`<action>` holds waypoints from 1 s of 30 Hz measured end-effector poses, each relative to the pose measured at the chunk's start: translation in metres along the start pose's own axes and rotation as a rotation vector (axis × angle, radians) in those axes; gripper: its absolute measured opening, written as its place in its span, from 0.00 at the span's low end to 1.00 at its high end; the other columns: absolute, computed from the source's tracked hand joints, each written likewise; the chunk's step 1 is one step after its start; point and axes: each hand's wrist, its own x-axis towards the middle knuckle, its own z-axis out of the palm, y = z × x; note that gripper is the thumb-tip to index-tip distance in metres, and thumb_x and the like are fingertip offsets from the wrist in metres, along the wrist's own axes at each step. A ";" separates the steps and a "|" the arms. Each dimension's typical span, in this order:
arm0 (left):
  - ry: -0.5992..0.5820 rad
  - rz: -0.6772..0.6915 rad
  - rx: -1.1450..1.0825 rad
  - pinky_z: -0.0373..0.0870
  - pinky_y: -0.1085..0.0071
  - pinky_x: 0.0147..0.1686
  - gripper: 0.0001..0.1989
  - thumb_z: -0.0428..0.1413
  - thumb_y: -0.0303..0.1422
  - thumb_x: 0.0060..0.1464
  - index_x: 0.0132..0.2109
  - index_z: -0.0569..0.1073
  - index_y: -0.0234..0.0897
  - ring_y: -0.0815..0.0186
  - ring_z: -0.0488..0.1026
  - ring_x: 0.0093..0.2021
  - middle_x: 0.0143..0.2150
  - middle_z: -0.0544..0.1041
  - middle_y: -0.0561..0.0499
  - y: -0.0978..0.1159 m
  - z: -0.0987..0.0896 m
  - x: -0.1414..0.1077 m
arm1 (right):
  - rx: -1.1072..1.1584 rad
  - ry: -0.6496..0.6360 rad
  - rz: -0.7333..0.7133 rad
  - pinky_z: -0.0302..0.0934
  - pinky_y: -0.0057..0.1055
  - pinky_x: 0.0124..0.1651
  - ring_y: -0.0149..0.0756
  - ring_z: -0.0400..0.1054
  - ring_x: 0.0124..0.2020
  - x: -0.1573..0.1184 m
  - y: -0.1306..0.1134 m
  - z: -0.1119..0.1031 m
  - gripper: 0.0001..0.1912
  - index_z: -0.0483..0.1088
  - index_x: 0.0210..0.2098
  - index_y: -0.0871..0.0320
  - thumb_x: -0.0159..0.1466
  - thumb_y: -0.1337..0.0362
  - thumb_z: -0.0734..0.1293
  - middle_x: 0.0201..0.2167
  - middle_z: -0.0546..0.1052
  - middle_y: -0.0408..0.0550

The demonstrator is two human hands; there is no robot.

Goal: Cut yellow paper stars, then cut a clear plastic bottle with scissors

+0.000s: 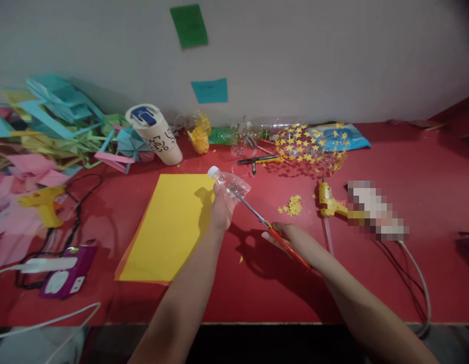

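At the far left of the red worktop, folded paper shapes in blue, green, yellow and pink lie heaped against the wall, with a yellow glue gun in front of them and, nearer the edge, a purple power strip with a white plug in it. A white cup with dark lettering leans in view just right of the heap. Below it lies a stack of yellow paper, an orange edge showing beneath. Two notes, one green and one blue, are on the wall above. Over the right edge of the paper, the left hand is closed around a clear bottle top with a white cap, its wide end toward the right. The scissors slant up from the right, their tips at the plastic; whether they are inside it is hard to tell. The right hand is clamped on their red handles. Behind the hands lies a cutter, and right of it a clear rounded form dotted with yellow stars. A small pile of stars sits near the right hand. Farther right are a blue packet at the back and a second glue gun beside a pixelated object.
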 end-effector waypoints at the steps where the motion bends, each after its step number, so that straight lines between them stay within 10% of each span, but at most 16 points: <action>1: 0.005 -0.005 0.005 0.65 0.57 0.61 0.15 0.47 0.34 0.66 0.57 0.68 0.42 0.61 0.72 0.58 0.52 0.76 0.46 0.000 0.000 0.000 | 0.010 0.002 0.001 0.51 0.30 0.27 0.33 0.57 0.22 0.000 -0.001 0.000 0.30 0.53 0.22 0.52 0.60 0.32 0.56 0.19 0.63 0.41; 30: -0.111 0.070 0.136 0.64 0.57 0.63 0.20 0.57 0.38 0.60 0.58 0.68 0.46 0.59 0.71 0.60 0.52 0.77 0.47 -0.011 -0.009 -0.001 | 0.110 -0.012 0.020 0.49 0.28 0.24 0.31 0.53 0.22 -0.008 -0.011 -0.002 0.29 0.52 0.22 0.52 0.59 0.34 0.58 0.18 0.59 0.39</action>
